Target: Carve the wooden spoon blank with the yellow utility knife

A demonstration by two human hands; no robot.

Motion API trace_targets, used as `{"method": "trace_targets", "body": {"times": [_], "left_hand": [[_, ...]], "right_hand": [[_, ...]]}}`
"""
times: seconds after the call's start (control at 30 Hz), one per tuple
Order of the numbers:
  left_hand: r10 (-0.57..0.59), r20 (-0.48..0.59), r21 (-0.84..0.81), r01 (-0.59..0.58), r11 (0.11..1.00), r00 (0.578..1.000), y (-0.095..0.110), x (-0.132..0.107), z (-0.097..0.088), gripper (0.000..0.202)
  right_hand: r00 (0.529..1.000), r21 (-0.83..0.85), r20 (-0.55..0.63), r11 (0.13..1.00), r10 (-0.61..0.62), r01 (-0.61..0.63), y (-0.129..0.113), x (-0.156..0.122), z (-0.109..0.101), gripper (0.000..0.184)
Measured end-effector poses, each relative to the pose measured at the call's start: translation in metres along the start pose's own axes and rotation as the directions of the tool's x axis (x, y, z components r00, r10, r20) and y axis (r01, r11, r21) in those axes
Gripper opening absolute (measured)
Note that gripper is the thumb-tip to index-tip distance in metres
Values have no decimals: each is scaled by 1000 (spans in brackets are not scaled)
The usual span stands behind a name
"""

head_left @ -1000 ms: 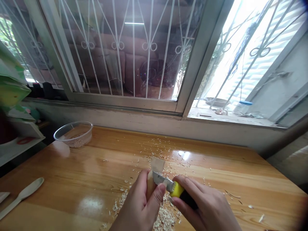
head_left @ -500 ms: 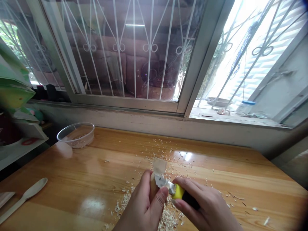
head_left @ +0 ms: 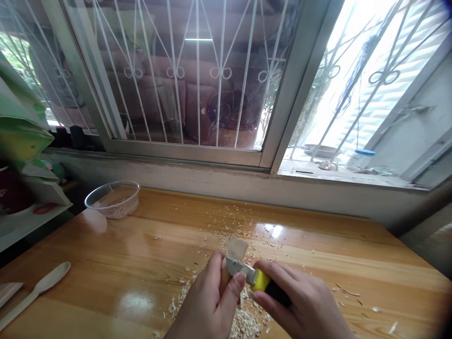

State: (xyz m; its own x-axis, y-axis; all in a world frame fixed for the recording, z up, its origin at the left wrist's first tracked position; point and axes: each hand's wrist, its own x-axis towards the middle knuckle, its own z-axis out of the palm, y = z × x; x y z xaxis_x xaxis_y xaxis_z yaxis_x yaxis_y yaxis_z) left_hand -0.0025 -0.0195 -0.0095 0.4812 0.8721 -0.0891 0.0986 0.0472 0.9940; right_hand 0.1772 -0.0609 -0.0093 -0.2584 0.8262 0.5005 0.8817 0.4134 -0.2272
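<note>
Wood stick (head_left: 236, 248) sits clamped in the left hand (head_left: 208, 303), its thumb pressing the blade; the right hand (head_left: 303, 306) wraps the knife (head_left: 260, 281). If the edge skids off (shavings (head_left: 247, 322) lie under both grips), it could cut that thumb.

Knife (head_left: 259, 281): yellow-and-black handle, silver blade. Wood piece (head_left: 236, 248): pale tan. Counter (head_left: 141, 245): honey-orange, streaked grain, pale shavings (head_left: 243, 322). Bowl (head_left: 113, 199): clear. Spoon (head_left: 35, 293): cream.

Left hand (head_left: 206, 306) curled closed, thumb extended forward along its inner side. Right hand (head_left: 305, 306) clenched in a full grip, index finger uppermost. Both hands close together, backs facing up
</note>
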Motion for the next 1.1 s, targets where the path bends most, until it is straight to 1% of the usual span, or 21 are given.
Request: {"method": "trace_targets", "body": {"times": [0.1, 0.2, 0.27, 0.3, 0.4, 0.47, 0.53, 0.6, 0.67, 0.73, 0.8, 0.87, 0.93, 0.97, 1.03, 1.1], "left_hand": [[28, -14, 105, -26, 994, 1000, 3, 1, -1, 32], [61, -33, 215, -53, 975, 998, 7, 0, 0, 29], [75, -41, 250, -63, 966, 996, 8, -1, 1, 26], [79, -38, 259, -66, 964, 996, 8, -1, 1, 26], [67, -14, 245, -62, 968, 998, 5, 0, 0, 27], [48, -14, 200, -44, 979, 999, 3, 1, -1, 29], [49, -23, 156, -45, 987, 999, 2, 1, -1, 31], [76, -32, 148, -71, 986, 997, 2, 1, -1, 30], [99, -36, 181, -91, 979, 994, 3, 0, 0, 28], [107, -36, 222, -97, 970, 994, 2, 1, 0, 27], [108, -27, 237, -98, 967, 994, 0, 2, 0, 29], [100, -23, 234, -92, 968, 995, -2, 3, 0, 30], [82, -29, 237, -72, 969, 996, -1, 3, 0, 30], [73, -37, 244, -61, 968, 997, -1, 2, 0, 30], [64, -54, 262, -48, 964, 997, 1, 1, 1, 30], [74, -57, 277, -55, 959, 996, 2, 0, 1, 29]], "right_hand": [[998, -73, -54, 997, 12, -15, -1, -1, 2, 31], [1000, 16, -18, 1000, 18, -18, -1, 0, 3, 32], [999, 88, 28, 996, 20, -23, -1, 0, 4, 32], [999, 93, 36, 995, 22, -26, -1, 0, 3, 32], [1000, 3, -1, 1000, 20, -20, -2, -1, 3, 33], [999, -77, -46, 997, 18, -21, -3, -2, 4, 33], [997, -105, -73, 994, 11, -18, -4, -2, 5, 32], [998, -53, -67, 999, 10, -13, -3, -1, 6, 32], [1000, 47, -23, 999, 20, -19, -2, 0, 6, 33], [999, 97, 15, 995, 28, -30, -1, 0, 6, 33], [1000, 44, -3, 999, 29, -29, -1, -1, 6, 32], [998, -59, -61, 998, 17, -20, -1, -2, 7, 30], [996, -106, -90, 994, 5, -15, -1, -3, 8, 29], [997, -86, -83, 996, 9, -16, 0, -3, 8, 29], [999, 11, -41, 999, 31, -31, 0, -2, 9, 28], [999, 84, -6, 996, 38, -37, 1, -2, 10, 28]]}}
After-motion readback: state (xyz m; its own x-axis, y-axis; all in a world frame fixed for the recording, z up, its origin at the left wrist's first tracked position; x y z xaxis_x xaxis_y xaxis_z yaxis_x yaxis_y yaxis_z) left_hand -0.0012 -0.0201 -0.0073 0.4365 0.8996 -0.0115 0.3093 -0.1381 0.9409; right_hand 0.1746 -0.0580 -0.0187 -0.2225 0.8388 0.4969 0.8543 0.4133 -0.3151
